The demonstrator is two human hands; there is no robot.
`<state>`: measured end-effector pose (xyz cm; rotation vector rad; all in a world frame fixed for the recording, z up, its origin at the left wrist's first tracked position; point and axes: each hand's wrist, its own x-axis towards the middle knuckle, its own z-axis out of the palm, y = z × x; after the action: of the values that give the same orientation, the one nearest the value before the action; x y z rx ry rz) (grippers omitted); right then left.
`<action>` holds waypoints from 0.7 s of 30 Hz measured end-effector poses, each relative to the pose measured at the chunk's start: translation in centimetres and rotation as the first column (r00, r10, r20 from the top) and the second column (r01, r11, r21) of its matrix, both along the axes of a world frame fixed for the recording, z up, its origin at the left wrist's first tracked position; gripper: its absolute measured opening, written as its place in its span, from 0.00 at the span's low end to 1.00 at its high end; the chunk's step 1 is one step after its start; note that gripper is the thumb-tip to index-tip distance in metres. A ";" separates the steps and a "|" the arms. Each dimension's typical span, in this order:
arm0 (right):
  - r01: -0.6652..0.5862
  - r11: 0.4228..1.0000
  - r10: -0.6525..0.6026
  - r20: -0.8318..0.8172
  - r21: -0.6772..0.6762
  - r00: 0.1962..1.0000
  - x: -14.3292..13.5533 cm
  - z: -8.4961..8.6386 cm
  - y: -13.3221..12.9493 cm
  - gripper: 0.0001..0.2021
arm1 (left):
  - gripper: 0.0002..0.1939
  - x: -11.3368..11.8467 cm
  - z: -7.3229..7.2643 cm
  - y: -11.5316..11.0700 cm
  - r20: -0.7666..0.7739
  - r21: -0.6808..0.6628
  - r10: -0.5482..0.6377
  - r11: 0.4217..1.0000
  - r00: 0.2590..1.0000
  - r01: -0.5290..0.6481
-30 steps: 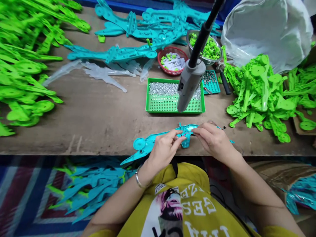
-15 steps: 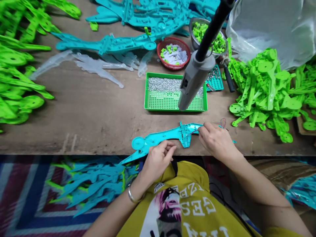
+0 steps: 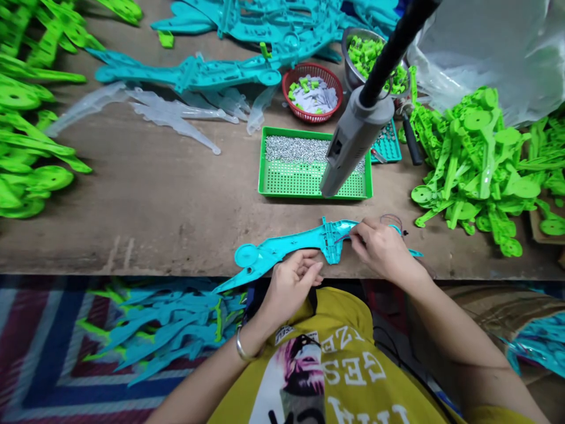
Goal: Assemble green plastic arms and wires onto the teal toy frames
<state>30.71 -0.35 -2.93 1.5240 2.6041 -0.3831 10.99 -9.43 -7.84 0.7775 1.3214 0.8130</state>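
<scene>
Nearest, the left hand (image 3: 295, 284), loosely curled, adjoins the turquoise plastic shell (image 3: 282, 244) at the table's (image 3: 168, 235) near edge; its grip cannot be determined. The right hand (image 3: 378, 247) meets the shell's narrow section, closure obscured. Beyond: green perforated tray (image 3: 300, 179), then red basket (image 3: 312, 118).

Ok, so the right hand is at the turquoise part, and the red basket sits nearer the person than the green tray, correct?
Not the basket: the head view shows the red basket beyond the green tray, farther from the person. The right hand is indeed at the turquoise part.
</scene>
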 end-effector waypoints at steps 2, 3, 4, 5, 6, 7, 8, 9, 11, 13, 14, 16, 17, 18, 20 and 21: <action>0.047 0.997 -0.054 -0.120 -0.053 0.991 0.4 -0.9 0.2 0.06 | 0.24 0.8 0.1 -0.2 0.176 -0.083 0.136 0.989 0.975 -0.123; 0.064 0.996 -0.074 -0.177 -0.063 0.981 0.7 -1.4 0.2 0.06 | 0.25 1.1 0.2 -0.2 0.244 -0.131 0.209 0.975 0.947 -0.181; 0.076 0.995 -0.088 -0.224 -0.063 0.971 0.9 -1.7 0.2 0.06 | 0.26 1.4 0.2 -0.2 0.295 -0.175 0.277 0.957 0.915 -0.233; 0.084 0.995 -0.096 -0.261 -0.057 0.961 1.1 -2.0 0.1 0.06 | 0.25 1.6 0.3 -0.2 0.325 -0.210 0.331 0.939 0.886 -0.274; 0.091 0.995 -0.101 -0.286 -0.047 0.953 1.2 -2.2 0.0 0.06 | 0.24 1.7 0.4 -0.2 0.338 -0.230 0.360 0.928 0.870 -0.294; 0.097 0.995 -0.103 -0.301 -0.037 0.948 1.3 -2.3 -0.2 0.06 | 0.23 1.6 0.5 -0.1 0.336 -0.234 0.349 0.931 0.875 -0.281; 0.100 0.995 -0.105 -0.308 -0.031 0.946 1.4 -2.4 -0.3 0.07 | 0.22 1.3 0.6 0.1 0.314 -0.215 0.290 0.949 0.904 -0.230; 0.101 0.994 -0.105 -0.312 -0.027 0.944 1.5 -2.4 -0.4 0.07 | 0.21 0.9 0.7 0.3 0.253 -0.164 0.197 0.974 0.947 -0.159; 0.100 0.995 -0.102 -0.317 -0.022 0.943 1.5 -2.4 -0.5 0.07 | 0.17 0.0 1.1 0.9 -0.035 0.033 0.015 0.999 0.999 -0.014; 0.103 0.995 -0.103 -0.319 -0.015 0.942 1.4 -2.4 -0.5 0.07 | 0.12 -0.7 1.7 1.7 -0.429 0.284 -0.021 0.946 0.903 0.157; 0.109 0.994 -0.106 -0.319 -0.010 0.942 1.4 -2.4 -0.5 0.06 | 0.10 -0.8 2.0 2.2 -0.586 0.370 0.005 0.892 0.810 0.261; 0.123 0.992 -0.117 -0.320 -0.001 0.940 1.3 -2.5 -0.5 0.06 | 0.10 -0.6 2.6 3.1 -0.780 0.385 0.003 0.790 0.626 0.477; 0.129 0.992 -0.122 -0.321 0.001 0.939 1.3 -2.6 -0.5 0.06 | 0.09 -0.3 2.7 3.5 -0.835 0.343 -0.028 0.754 0.549 0.560; 0.132 0.991 -0.125 -0.323 0.001 0.938 1.3 -2.6 -0.6 0.06 | 0.08 0.0 2.8 3.9 -0.871 0.294 -0.061 0.730 0.488 0.616; 0.133 0.991 -0.129 -0.323 -0.008 0.937 1.2 -2.6 -0.6 0.06 | 0.08 0.5 2.7 4.3 -0.901 0.226 -0.106 0.713 0.421 0.664; 0.131 0.991 -0.130 -0.321 -0.016 0.938 1.2 -2.6 -0.6 0.06 | 0.09 0.6 2.5 4.3 -0.902 0.214 -0.120 0.710 0.416 0.671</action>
<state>31.94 -0.95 -5.54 1.7761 2.7439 -0.6929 11.61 -5.08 -5.30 2.1315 1.6038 0.3421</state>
